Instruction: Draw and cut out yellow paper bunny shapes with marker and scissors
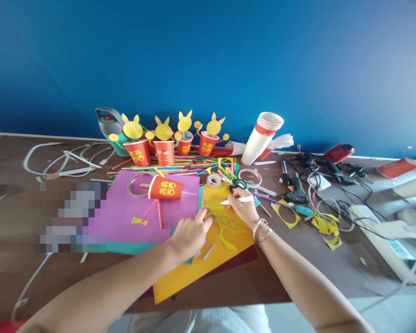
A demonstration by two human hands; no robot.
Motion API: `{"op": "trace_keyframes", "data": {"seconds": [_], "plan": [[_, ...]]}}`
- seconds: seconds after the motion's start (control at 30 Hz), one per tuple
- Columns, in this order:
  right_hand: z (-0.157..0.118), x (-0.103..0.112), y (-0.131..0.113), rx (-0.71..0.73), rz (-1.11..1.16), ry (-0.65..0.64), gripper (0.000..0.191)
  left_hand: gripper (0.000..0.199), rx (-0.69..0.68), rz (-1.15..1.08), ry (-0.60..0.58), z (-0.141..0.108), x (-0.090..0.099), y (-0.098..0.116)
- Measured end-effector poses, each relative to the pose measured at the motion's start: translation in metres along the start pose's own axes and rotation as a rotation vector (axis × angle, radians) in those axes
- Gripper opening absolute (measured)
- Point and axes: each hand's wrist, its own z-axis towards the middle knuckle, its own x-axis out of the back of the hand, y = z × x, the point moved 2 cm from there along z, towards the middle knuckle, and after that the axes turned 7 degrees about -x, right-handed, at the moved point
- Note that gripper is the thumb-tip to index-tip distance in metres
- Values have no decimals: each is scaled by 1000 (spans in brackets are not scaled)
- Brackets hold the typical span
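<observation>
My right hand (241,203) is closed around a white marker pen (247,200), which lies almost level with one end pointing left. Under it is a yellow paper sheet (180,276) with two drawn circles (229,223) and a cut-out area. On the sheet's left part rests my left hand (190,233), thumb and index finger stretched out and apart, the other fingers partly hidden. A red paper cup (165,188) lies on its side on the purple paper (125,222), with pink straw legs (160,215). Scissors (238,184) lie just beyond my right hand.
Several red cups with yellow rabbit heads (132,128) stand along the blue wall, before a bundle of coloured sticks (180,167). A tall cup stack (261,138) leans behind. At right are glue guns (296,190), cables, yellow scraps (287,213) and a power strip (384,245).
</observation>
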Motion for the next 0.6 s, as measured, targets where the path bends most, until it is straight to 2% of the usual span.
{"op": "trace_keyframes", "data": {"seconds": [0.2,0.6], "plan": [[0,-2,0,-6,-17,-46,21,45,-9,26,3,0,-1,-1],[1,-3,1,-33,-11,-52,21,45,-28,41,18,1,-2,-2]]}}
